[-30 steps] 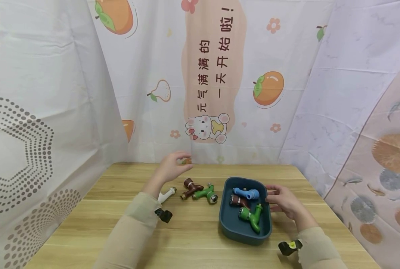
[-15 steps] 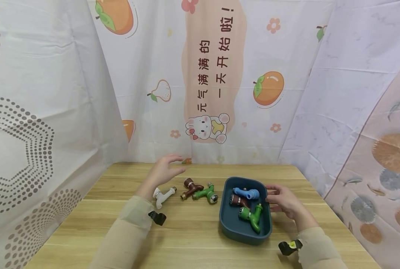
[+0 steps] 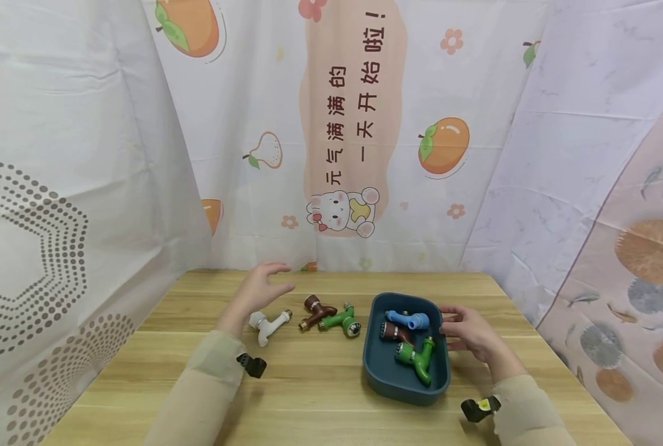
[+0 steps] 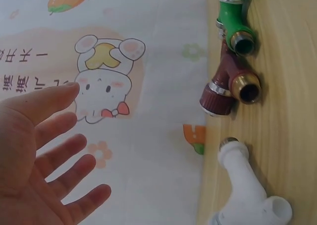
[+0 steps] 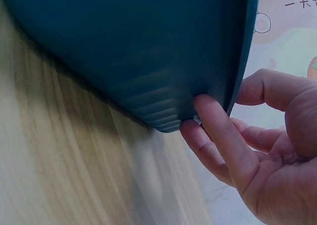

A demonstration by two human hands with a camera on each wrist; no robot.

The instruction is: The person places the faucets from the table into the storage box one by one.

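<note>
Halfway, it seems: three taps show in your tub, three others lie outside, your left hand empty, fingers spread, your right hand pinching the tub's edge.

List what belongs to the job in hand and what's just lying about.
Likely the job:
dark blue bin
blue tap, brown tap, green tap inside it
white tap, second brown tap, second green tap outside it

Apparently just surroundings:
printed curtain
table
wrist cameras

Six taps (two green, two brown, one white, one blue), one bin, two hands.
</note>
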